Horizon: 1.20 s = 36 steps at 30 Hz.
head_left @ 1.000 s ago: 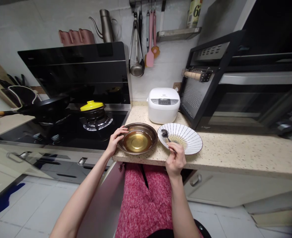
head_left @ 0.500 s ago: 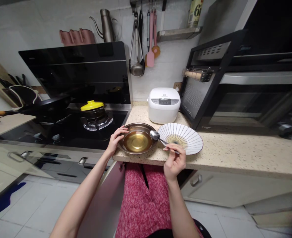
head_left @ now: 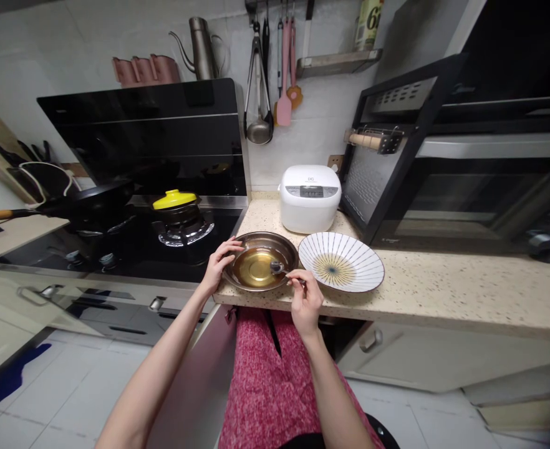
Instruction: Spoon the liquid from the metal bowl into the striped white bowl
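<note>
A round metal bowl [head_left: 282, 245] stands near the front edge of the counter, with a shallow amber-coloured liquid inside. My left hand [head_left: 219, 263] grips its left rim, fingers laid over the edge. Pinched in my right hand [head_left: 305, 299] is a metal spoon [head_left: 276, 267]. The spoon's head is over the right part of the bowl, low near the liquid; whether it touches the surface I cannot tell. Most of the handle is hidden by my fingers. Just right of the bowl lies a white plate with dark radiating lines [head_left: 359, 265], bearing nothing.
Behind the plate stands a white rice cooker [head_left: 310, 202]. On the left, the gas hob [head_left: 139, 249] carries a small pot with a yellow lid [head_left: 174, 199] and a wok [head_left: 88, 196]. A dark oven [head_left: 471, 199] is at the right. A cabinet door hangs open below.
My right hand has moved left with the spoon, from over the plate to the bowl's right edge. The spoon's head is now inside the bowl's rim. My left hand stays put.
</note>
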Tool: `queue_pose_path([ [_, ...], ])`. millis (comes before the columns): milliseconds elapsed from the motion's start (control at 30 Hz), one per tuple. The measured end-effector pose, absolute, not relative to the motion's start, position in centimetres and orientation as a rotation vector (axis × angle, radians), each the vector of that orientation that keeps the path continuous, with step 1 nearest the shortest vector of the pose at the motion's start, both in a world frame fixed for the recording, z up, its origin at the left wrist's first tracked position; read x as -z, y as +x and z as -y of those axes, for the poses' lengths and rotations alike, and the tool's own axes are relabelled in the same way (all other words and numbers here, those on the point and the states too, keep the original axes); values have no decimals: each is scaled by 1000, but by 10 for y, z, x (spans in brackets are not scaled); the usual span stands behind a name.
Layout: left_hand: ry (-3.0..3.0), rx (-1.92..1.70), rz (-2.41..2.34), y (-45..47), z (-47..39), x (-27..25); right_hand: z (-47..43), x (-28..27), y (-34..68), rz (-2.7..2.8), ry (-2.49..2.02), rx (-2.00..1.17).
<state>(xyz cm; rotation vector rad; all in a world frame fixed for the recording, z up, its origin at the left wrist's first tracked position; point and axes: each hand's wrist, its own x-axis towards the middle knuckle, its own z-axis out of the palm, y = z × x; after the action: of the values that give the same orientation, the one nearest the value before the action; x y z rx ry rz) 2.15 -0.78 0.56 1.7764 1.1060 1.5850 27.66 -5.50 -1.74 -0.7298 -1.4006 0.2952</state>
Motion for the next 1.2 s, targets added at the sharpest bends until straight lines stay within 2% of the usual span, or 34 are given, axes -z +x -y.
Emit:
queue_pose_path([
  [600, 1759, -1593, -1109, 22, 7, -5, 53, 19, 270, 1196, -705, -542],
  [1200, 1758, -1590, -1106, 23, 9, -6, 68, -1, 280, 968, -614, -488],
])
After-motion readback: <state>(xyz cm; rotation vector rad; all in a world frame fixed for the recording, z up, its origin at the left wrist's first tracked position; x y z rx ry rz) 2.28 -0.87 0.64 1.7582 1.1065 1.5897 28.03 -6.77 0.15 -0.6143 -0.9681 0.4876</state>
